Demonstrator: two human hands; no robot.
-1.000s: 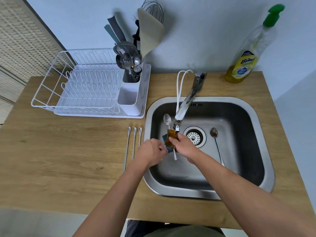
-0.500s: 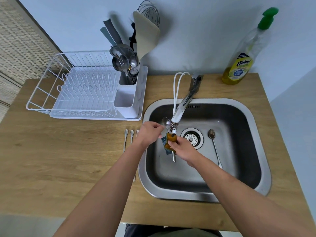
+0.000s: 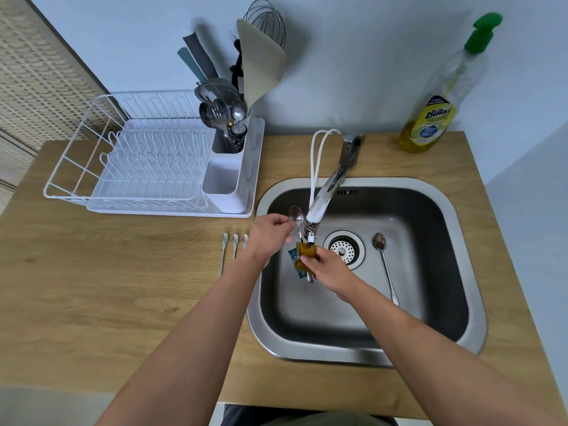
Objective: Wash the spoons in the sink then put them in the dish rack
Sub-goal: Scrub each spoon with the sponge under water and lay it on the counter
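Observation:
My left hand (image 3: 268, 233) pinches a metal spoon (image 3: 297, 216) near its bowl, over the left side of the steel sink (image 3: 467, 272). My right hand (image 3: 327, 265) squeezes an orange and blue sponge (image 3: 302, 256) around the spoon's handle, whose tip sticks out below. Both sit under the tap spout (image 3: 319, 207). A second spoon (image 3: 384, 262) lies on the sink floor right of the drain (image 3: 343, 249). Three spoons (image 3: 234, 245) lie side by side on the wooden counter left of the sink, partly hidden by my left wrist. The white dish rack (image 3: 147, 170) stands at the back left.
The rack's cutlery holder (image 3: 226, 142) carries several utensils, a spatula and a whisk. A dish soap bottle (image 3: 436, 109) stands at the counter's back right corner. White cords (image 3: 316, 161) hang over the tap. The wall runs close behind the counter.
My left hand has slid up the spoon from its handle to just below its bowl. The right hand and sponge stay on the handle. The view shifted slightly.

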